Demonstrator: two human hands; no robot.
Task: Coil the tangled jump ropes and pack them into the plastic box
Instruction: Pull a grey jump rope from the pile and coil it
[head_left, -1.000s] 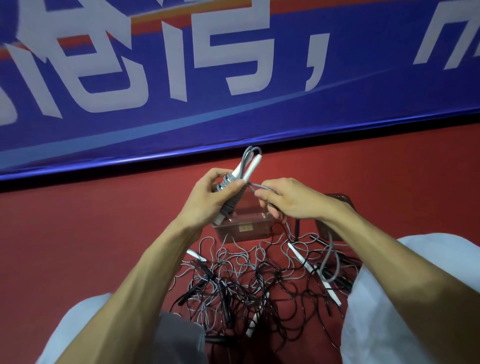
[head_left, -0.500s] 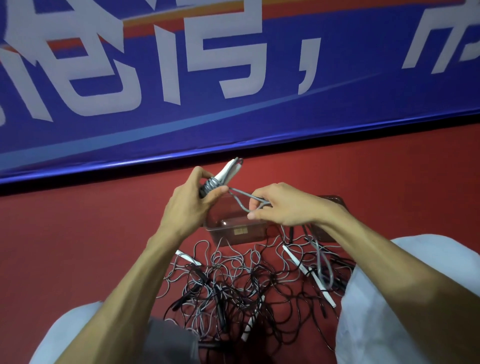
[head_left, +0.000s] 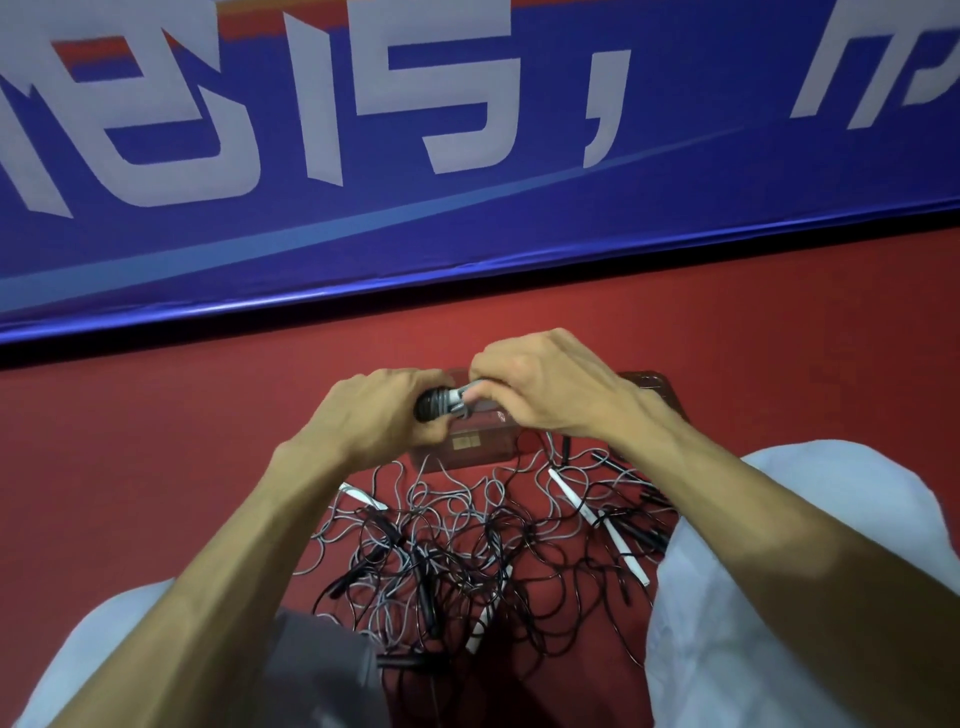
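Coiling of one rope close to its end, to judge from the tight shape. Gripping the small wound bundle of grey cord and pale handles (head_left: 448, 405) with the left hand (head_left: 374, 415), fingers curled round its dark end. Pinching the pale end of the same bundle with the right hand (head_left: 545, 389), fingers bent and pressed together over the cord. Whether the loose tail is already tucked in cannot be told, being hidden under those fingers. Holding the bundle in the air just above the transparent brownish plastic box (head_left: 467, 446), which stands on the red floor (head_left: 156, 467) at the far edge of the work. Nearer, between the knees: the tangled heap of black and grey jump ropes (head_left: 457, 551), not coiled and spread wide, with several white handles among them. Next, probably: secure the last turn so that nothing springs open, lower the bundle into the box and release it only when it lies flat. Then pull one handle from the heap, slowly, without dragging the neighbours.
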